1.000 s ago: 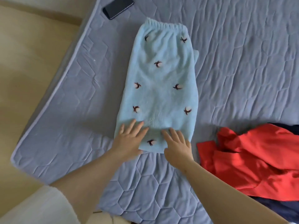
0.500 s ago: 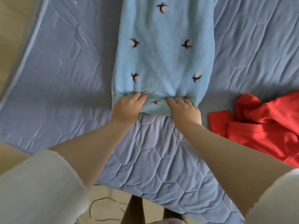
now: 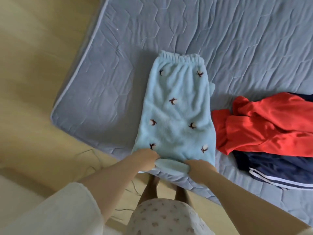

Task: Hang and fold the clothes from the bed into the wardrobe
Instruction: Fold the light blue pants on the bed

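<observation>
Head view: flat-pressed a second ago, now left hand (image 3: 147,157) and right hand (image 3: 198,168) both curled round rolled-up near hem of blue fleece trousers (image 3: 176,116), laid lengthwise on bed (image 3: 110,82) beside red garment (image 3: 271,122); likely starting fold toward waistband.

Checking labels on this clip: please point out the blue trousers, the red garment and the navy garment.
blue trousers (image 3: 176,114), head view, middle of the fleece front.
red garment (image 3: 271,128), head view, broad middle of the cloth.
navy garment (image 3: 271,163), head view, dark cloth above the white stripes.
</observation>
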Demonstrator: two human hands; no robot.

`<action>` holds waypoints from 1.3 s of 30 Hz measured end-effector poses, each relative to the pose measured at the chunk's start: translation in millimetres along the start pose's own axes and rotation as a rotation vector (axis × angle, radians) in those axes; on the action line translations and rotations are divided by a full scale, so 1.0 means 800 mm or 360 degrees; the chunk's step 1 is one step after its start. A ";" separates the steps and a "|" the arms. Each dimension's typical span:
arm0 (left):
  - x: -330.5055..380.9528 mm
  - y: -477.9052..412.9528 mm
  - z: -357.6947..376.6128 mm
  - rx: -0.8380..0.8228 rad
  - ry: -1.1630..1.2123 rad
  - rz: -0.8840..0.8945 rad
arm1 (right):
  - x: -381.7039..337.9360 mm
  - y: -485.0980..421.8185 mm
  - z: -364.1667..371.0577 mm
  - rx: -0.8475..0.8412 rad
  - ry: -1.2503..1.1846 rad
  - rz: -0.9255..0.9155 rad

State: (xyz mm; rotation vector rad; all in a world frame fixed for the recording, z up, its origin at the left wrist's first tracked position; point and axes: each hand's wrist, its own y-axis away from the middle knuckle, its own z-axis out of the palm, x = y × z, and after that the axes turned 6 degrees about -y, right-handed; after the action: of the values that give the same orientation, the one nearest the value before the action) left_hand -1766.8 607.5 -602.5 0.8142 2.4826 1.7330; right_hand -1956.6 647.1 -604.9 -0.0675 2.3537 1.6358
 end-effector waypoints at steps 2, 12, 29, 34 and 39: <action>0.011 0.028 0.017 -0.0143 0.0102 -0.0018 | -0.008 0.026 0.027 -0.0149 -0.0070 -0.0005; 0.021 0.087 -0.031 -0.0269 -0.0025 -0.0056 | -0.026 0.070 -0.004 -0.0255 -0.0281 -0.0033; -0.007 0.025 -0.280 0.1341 -0.0534 -0.0389 | 0.024 0.046 -0.248 0.1270 -0.0547 0.0154; -0.013 -0.015 -0.182 0.1401 -0.0711 -0.0110 | 0.030 -0.001 -0.183 0.1048 -0.0956 0.0350; -0.035 -0.076 -0.119 0.1061 -0.0039 -0.0505 | 0.047 -0.063 -0.133 0.0993 -0.1365 0.0462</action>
State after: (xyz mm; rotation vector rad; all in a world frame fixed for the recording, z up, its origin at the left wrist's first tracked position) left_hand -1795.5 497.0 -626.8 0.3961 2.9863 0.7907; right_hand -2003.6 535.0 -625.5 0.9286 2.0671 0.6878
